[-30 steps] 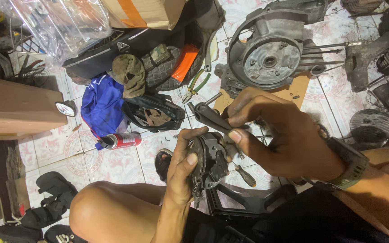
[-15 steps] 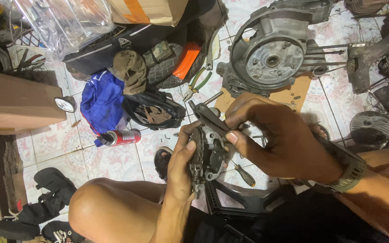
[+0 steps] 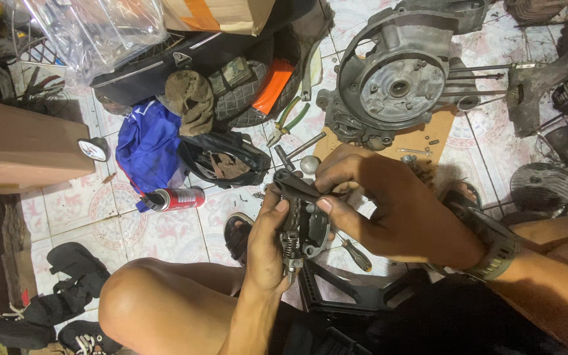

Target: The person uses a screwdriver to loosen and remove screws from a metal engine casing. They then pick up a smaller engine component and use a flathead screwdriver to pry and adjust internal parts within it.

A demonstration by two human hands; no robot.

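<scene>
My left hand (image 3: 265, 246) grips a small greasy metal assembly (image 3: 305, 227) with springs, held upright above my knee. My right hand (image 3: 389, 204) closes its fingers on a dark bar-shaped tool (image 3: 295, 186) laid across the top of that assembly, thumb pressing at its front. A dark watch (image 3: 491, 253) sits on my right wrist. Both hands touch the same part.
A grey engine casing (image 3: 396, 82) lies on cardboard (image 3: 438, 131) at the back. Pliers (image 3: 287, 121), a red spray can (image 3: 173, 198), a blue cloth (image 3: 144, 148), a black bag (image 3: 221, 161), a tyre (image 3: 244, 98), a screwdriver (image 3: 356, 253) and sandals (image 3: 67, 263) litter the tiled floor.
The hands and the assembly stay in almost the same place; my right hand's fingers shift slightly on the tool. The view drifts a little.
</scene>
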